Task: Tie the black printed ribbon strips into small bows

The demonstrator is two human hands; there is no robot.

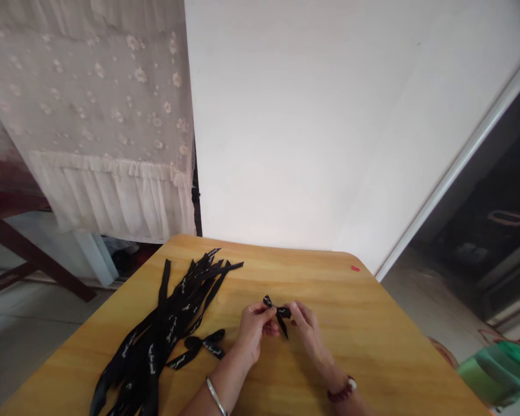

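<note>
A small black ribbon bow with white lettering is held between my two hands above the wooden table. My left hand pinches the bow near its knot on the left side. On the right loop, the fingers of my right hand are closed. One ribbon tail hangs down between the hands. Left of my left forearm lies another black bow. A large pile of loose black printed ribbons spreads over the table's left side.
A small red item lies near the table's far right corner. Behind the table stands a white panel, with a lace curtain to its left. A green container is beyond the right edge, and a dark wooden frame at left.
</note>
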